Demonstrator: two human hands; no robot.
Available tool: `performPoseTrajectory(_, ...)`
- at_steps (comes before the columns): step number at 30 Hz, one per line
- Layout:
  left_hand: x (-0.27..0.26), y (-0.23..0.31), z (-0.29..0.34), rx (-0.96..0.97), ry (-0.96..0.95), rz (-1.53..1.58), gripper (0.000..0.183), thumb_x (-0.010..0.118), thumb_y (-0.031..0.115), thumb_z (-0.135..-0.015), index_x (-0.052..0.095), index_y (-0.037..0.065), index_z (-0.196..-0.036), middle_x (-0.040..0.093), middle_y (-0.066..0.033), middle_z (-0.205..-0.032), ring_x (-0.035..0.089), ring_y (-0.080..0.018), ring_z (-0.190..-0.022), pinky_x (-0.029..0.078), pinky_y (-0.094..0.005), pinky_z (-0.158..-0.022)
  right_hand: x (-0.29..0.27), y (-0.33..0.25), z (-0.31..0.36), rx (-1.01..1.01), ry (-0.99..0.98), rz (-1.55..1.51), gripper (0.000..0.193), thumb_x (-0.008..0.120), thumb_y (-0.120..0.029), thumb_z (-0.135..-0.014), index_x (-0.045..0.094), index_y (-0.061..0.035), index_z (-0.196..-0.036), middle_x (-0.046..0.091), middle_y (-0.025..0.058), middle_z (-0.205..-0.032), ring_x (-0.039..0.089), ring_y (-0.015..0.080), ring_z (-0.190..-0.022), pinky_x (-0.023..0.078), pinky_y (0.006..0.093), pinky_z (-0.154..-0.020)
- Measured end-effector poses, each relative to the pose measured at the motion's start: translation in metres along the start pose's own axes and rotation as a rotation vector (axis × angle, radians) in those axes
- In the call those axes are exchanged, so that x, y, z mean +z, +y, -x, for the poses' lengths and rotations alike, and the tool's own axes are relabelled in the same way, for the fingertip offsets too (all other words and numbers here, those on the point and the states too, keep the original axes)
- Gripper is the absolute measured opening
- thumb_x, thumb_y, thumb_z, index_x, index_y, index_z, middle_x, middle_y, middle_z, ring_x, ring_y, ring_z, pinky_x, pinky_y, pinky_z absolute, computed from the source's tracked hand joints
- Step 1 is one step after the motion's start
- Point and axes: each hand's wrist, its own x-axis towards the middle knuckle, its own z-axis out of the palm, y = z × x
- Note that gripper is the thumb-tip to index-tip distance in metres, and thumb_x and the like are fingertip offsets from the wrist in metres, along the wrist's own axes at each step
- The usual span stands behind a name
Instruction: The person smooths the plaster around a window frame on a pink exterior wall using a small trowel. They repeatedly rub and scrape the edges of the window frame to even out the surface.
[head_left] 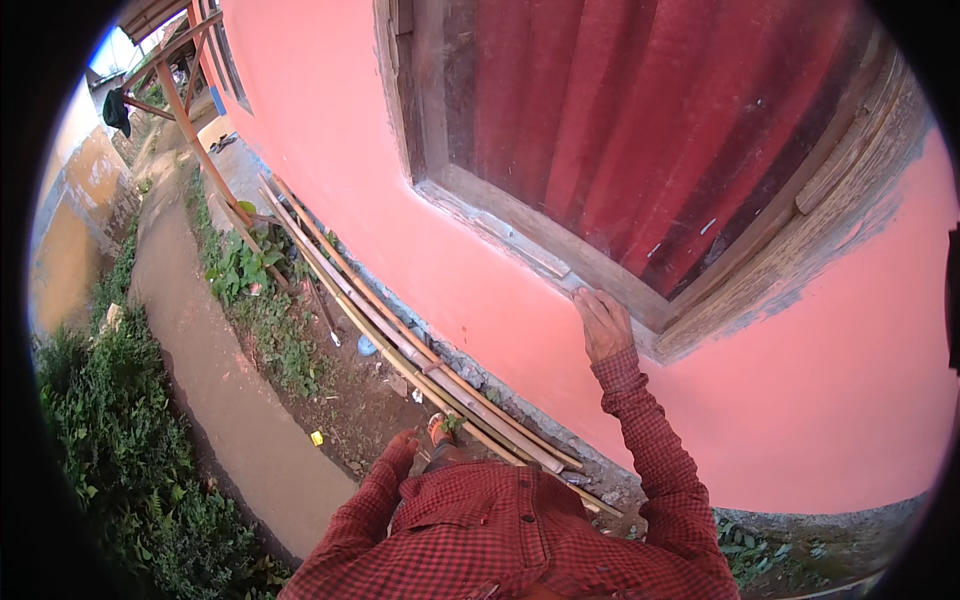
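Observation:
My right hand reaches up to the pink wall and rests with its fingers flat on the lower edge of the wooden window sill. It holds nothing. My left hand hangs low beside my hip at the end of a red checked sleeve, above the bare soil; it is too small to tell how its fingers are set. Just right of it shows my foot in an orange sandal. A red curtain fills the window behind the wooden frame.
Several long bamboo poles lie along the foot of the wall. A curved concrete path runs on the left between green plants and weeds. A wooden post frame stands far back.

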Motion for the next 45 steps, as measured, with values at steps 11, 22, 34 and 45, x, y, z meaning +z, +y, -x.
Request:
performPoseTrajectory(11,-0.006,0.077,-0.016,0.313,0.071,-0.026,0.042,0.058,0.026,-0.090,0.062,0.006,-0.127,0.067,-0.0232,-0.116,0.065,-0.0350,-0.110,0.051,-0.0415,-0.095,-0.013,0.007,-0.001,0.090,-0.062,0.073,0.039,0.056,-0.003,-0.083,0.061,-0.0023,-0.122,0.060,0.0069,-0.128,0.054,0.0261,-0.114,0.044,0.0410,-0.095)
performPoseTrajectory(22,0.033,0.093,-0.009,0.300,-0.110,-0.199,0.042,0.057,0.028,-0.093,0.061,0.010,-0.130,0.068,-0.0219,-0.117,0.066,-0.0348,-0.107,0.052,-0.0423,-0.093,-0.004,-0.007,-0.016,0.051,-0.058,0.095,0.039,0.056,-0.001,-0.082,0.061,-0.0004,-0.121,0.061,0.0102,-0.125,0.057,0.0280,-0.109,0.045,0.0408,-0.093)
performPoseTrajectory(34,0.016,-0.051,0.002,-0.098,-0.032,0.189,0.034,0.060,0.022,-0.087,0.071,0.005,-0.115,0.070,-0.0137,-0.114,0.068,-0.0273,-0.104,0.054,-0.0358,-0.090,-0.039,-0.065,-0.179,0.077,0.306,-0.498,0.034,0.051,-0.006,-0.097,0.060,-0.0003,-0.129,0.066,0.0136,-0.125,0.060,0.0309,-0.118,0.046,0.0385,-0.103)
performPoseTrajectory(45,-0.031,-0.210,0.014,-0.179,0.160,0.267,0.028,0.058,0.020,-0.089,0.069,0.005,-0.110,0.072,-0.0144,-0.099,0.071,-0.0265,-0.090,0.058,-0.0349,-0.081,0.026,-0.095,-0.421,-0.015,0.788,-0.546,0.033,0.052,-0.006,-0.098,0.061,-0.0043,-0.130,0.065,0.0107,-0.129,0.060,0.0278,-0.121,0.046,0.0369,-0.104)
